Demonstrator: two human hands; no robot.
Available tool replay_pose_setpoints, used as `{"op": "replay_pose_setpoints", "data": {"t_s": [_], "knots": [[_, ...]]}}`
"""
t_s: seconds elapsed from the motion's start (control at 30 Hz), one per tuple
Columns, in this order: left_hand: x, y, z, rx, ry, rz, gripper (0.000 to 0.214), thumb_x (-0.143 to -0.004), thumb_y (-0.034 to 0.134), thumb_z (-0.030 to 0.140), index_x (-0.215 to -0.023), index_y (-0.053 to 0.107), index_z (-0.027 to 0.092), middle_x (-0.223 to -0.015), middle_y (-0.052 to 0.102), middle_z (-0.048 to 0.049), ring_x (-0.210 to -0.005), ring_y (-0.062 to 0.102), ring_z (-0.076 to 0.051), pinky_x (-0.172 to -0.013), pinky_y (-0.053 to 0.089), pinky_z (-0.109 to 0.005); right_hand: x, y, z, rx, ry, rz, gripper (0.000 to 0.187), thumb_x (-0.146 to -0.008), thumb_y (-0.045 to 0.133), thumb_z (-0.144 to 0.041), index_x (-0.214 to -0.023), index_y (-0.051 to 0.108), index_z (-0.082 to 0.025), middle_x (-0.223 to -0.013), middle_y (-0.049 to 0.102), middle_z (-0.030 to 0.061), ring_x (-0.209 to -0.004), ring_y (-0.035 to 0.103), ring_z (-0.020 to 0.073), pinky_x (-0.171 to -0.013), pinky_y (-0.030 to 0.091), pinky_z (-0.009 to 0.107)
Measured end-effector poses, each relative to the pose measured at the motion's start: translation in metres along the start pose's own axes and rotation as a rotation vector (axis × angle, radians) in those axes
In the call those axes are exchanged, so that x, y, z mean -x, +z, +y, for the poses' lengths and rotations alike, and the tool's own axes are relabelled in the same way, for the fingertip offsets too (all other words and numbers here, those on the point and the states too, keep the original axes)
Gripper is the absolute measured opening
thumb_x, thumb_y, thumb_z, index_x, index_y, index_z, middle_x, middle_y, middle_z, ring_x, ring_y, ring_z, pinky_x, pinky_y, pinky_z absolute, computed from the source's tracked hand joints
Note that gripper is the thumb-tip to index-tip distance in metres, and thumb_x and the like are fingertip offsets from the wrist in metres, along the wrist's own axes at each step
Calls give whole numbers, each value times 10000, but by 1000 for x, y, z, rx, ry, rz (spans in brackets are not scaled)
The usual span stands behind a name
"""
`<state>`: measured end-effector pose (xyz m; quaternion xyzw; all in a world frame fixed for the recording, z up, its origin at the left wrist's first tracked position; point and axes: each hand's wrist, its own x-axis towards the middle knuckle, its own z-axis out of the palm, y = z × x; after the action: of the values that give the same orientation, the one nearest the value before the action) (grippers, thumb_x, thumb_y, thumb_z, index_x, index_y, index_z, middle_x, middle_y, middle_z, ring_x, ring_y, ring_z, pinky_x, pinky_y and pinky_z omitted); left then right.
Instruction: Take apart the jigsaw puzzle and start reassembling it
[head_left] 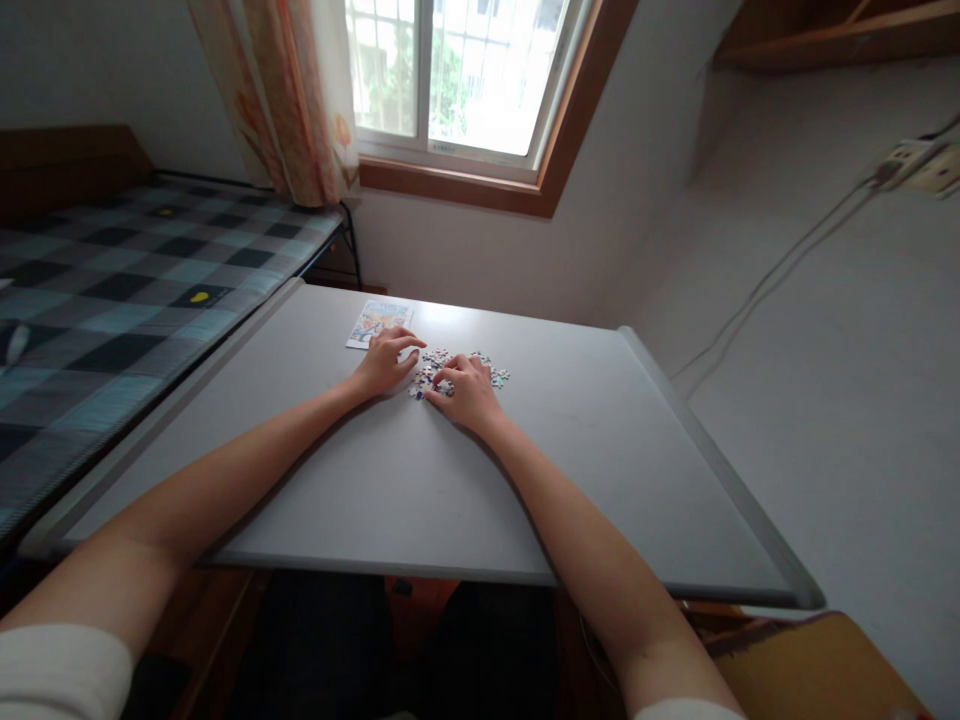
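A loose pile of small jigsaw puzzle pieces (pixel 435 358) lies toward the far side of the white table (pixel 390 480). At the pile's left edge is my left hand (pixel 385 362), its fingers curved and apart, with nothing visible between thumb and fingertips. My right hand (pixel 469 393) rests over the right part of the pile, fingers bent and spread, touching pieces and covering some of them. Just behind my left hand lies a colourful picture card (pixel 375 320), partly hidden by the fingers.
A bed with a checked cover (pixel 165 250) stands along the table's left side. Beyond the far edge are a window (pixel 480 80) and a curtain (pixel 292 100). A cable (pixel 780 265) hangs on the right wall. A yellowish wooden seat (pixel 817 665) is at lower right.
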<state>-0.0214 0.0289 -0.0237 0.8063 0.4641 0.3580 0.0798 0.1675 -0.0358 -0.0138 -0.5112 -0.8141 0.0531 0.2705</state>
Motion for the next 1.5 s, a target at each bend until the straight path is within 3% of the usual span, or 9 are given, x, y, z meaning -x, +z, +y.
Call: {"op": "replay_pose_setpoints", "data": {"t_s": [0.3,0.4,0.7,0.93,1.07,1.23,1.37,1.5], "knots": [[0,-1,2,34,15,-9,221,-833,530,254,-963,708,231,-1012,640,-49,-1026,560,-229,-963,374,-420,-4,3,3,-194,67,67,56,-789,699,-290,-757,718,-249,-944,637,36,-980,525,223,-919,348,408],[0,-2,3,47,10,-33,208,-815,534,248,-920,714,228,-980,647,-43,-1004,570,-222,-960,372,-413,-3,0,2,-170,96,93,90,-788,700,-337,-805,724,-252,-950,639,42,-991,524,236,-914,347,415],[0,-4,5,29,-8,-62,217,-804,529,262,-918,710,228,-978,656,-42,-993,574,-217,-960,361,-406,0,3,-1,-33,0,28,141,-795,689,-370,-868,731,-258,-1022,630,48,-1026,482,252,-923,332,426],[0,-4,5,33,-11,-55,220,-804,529,282,-919,709,230,-978,664,-40,-992,580,-217,-979,358,-418,-1,3,-3,-61,32,16,134,-785,696,-349,-869,716,-247,-1033,631,54,-1051,482,250,-941,325,426],[-2,-8,1,142,-20,-46,225,-801,530,320,-891,706,211,-925,679,-43,-928,599,-202,-926,416,-378,-3,1,-2,-148,88,47,77,-779,700,-311,-796,700,-236,-959,661,41,-1012,528,236,-922,345,411],[-3,-15,-6,261,60,-203,222,-771,580,385,-840,679,198,-874,684,-39,-866,603,-190,-855,451,-337,-6,-7,8,-328,115,65,129,-808,661,-328,-756,686,-213,-834,683,23,-862,590,189,-857,403,353],[-1,-20,-6,199,113,-355,231,-716,642,388,-877,665,225,-938,678,-20,-984,558,-213,-985,373,-383,-5,-15,17,-132,143,189,157,-812,668,-375,-770,703,-228,-914,666,51,-956,545,236,-872,367,400],[1,-22,-3,125,114,-400,210,-700,675,388,-858,682,250,-948,660,-12,-1067,507,-242,-1076,253,-448,-4,-19,21,-41,-19,80,146,-796,697,-411,-808,740,-271,-998,639,54,-1000,488,245,-889,335,417]]}}
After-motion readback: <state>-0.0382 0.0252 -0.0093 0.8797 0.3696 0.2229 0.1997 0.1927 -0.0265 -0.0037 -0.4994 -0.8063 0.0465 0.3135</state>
